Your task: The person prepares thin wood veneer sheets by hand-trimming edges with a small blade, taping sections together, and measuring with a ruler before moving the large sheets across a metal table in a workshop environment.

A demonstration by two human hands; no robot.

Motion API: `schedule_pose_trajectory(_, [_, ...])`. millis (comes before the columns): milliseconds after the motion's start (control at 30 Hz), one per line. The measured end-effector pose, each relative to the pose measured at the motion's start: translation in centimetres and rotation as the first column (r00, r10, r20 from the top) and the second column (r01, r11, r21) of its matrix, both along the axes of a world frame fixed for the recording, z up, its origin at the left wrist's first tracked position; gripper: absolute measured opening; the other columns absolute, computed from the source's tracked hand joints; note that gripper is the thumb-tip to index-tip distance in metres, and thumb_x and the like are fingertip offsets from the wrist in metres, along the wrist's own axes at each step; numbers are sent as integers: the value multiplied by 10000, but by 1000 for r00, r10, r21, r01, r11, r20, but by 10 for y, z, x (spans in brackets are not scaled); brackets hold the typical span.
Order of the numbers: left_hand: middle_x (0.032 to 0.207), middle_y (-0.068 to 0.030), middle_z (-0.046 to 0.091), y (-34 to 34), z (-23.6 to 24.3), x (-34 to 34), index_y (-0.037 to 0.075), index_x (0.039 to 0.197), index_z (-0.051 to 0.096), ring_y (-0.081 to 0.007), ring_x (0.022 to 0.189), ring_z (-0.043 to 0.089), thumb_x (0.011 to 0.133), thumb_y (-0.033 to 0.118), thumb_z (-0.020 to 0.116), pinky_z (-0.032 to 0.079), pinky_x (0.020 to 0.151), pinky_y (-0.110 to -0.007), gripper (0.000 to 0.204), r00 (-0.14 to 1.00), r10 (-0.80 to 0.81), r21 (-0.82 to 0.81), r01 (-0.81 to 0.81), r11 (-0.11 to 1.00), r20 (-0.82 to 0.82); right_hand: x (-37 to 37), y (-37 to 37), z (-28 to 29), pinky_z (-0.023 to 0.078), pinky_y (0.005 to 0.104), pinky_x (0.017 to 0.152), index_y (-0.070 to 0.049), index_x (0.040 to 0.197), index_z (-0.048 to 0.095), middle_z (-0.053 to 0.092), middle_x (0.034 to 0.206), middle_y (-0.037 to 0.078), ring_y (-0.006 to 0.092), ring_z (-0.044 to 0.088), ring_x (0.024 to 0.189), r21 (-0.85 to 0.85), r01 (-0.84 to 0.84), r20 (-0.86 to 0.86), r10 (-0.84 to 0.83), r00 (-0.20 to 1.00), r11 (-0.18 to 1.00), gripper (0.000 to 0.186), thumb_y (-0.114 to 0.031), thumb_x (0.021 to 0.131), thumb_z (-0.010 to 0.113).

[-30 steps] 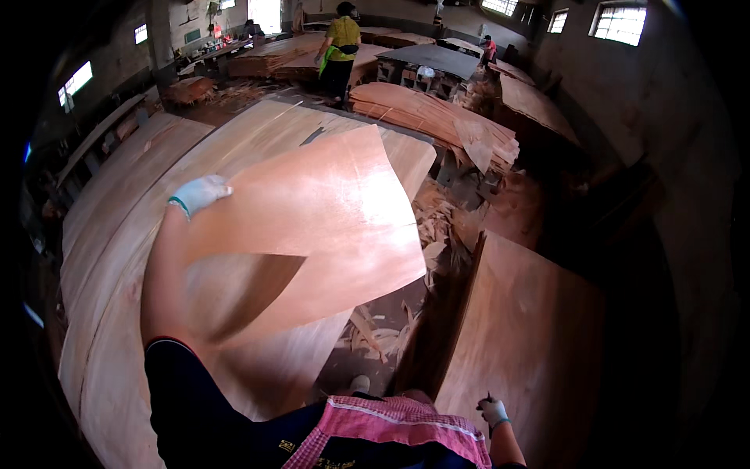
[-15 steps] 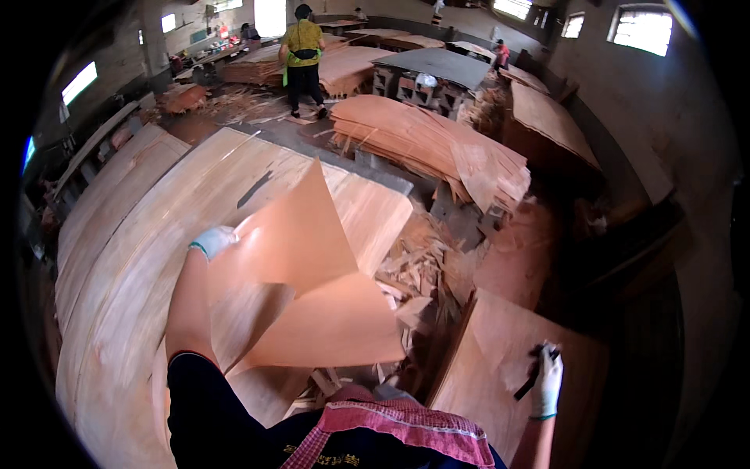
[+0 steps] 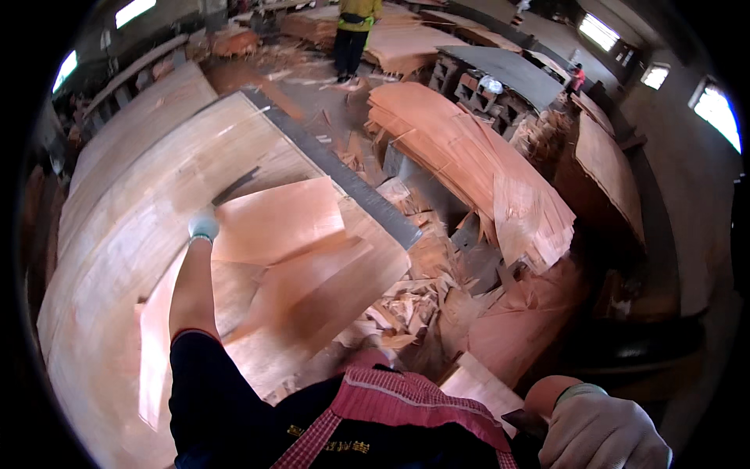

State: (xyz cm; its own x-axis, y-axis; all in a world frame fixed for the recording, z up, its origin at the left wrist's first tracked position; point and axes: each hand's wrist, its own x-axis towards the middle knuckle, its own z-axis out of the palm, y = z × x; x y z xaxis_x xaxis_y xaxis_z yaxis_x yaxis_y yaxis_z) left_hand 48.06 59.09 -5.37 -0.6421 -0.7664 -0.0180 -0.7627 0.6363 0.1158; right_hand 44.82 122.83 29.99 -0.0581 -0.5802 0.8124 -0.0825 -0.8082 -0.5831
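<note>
My left hand, in a white glove with a green cuff, grips the left edge of a thin orange-brown wood veneer sheet. That sheet is bent and partly blurred, lying over a broad stack of pale wood sheets. Close by at the lower right, my gloved right hand is closed with its knuckles showing. Beside it pokes out a dark flat-bladed tool; its handle is hidden within the hand. Another veneer piece shows under my left forearm.
Torn veneer scraps cover the floor right of the stack. Beyond them stands a pile of reddish veneer. A dark straight edge borders the pale stack's far side. Farther back, a person in a yellow top stands near more piles.
The raised veneer sheet has come down flatter onto the pale stack, my left hand still on it. My right hand has moved from over the lower right board closer to my body. The view has turned.
</note>
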Motion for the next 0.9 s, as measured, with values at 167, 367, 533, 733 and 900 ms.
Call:
schedule_pose_trajectory(167, [1203,-150,610,53,-16,-93,145,1267,547,-299,1114,591,865,162,549,469,939,-448,403,975,208,-282,-180,942,75,-124,-23,-4,357,198,397,-326,1140,665,652,890,172,101,502,483,94,-114,133,101,986,989,232,-358,915,614])
schedule_pose_trajectory(367, [1332,-171,500,157,-56,-136,102,1293,497,-313,1274,435,869,250,535,332,1068,-470,450,1000,4,-415,-4,910,-1,-299,-71,-32,417,245,361,-155,1142,662,622,1029,225,150,555,470,170,-823,105,821,562,542,281,-294,898,646])
schedule_pose_trajectory(533, [1269,-177,531,293,-58,-143,39,1209,542,-346,1236,449,818,194,635,359,1028,-475,430,893,163,-174,-256,951,-419,-429,-101,-105,372,248,515,-22,1042,585,626,924,98,105,468,612,781,-74,128,-44,991,620,169,-81,926,479])
schedule_pose_trajectory(733, [1087,-200,591,422,-77,-137,-46,1185,513,-316,953,581,832,219,720,477,840,-399,488,187,719,158,-910,384,-669,-524,-248,-201,440,207,695,-6,1082,636,618,885,-13,59,529,778,879,224,-235,-28,972,420,200,-115,917,605])
schedule_pose_trajectory(900, [643,3,496,389,-88,-141,75,687,528,-56,614,471,826,268,744,335,519,-232,322,-580,689,876,-450,174,-434,-522,-404,-356,492,293,761,-3,1004,644,690,937,95,168,626,834,815,169,-350,238,906,555,238,-186,858,684])
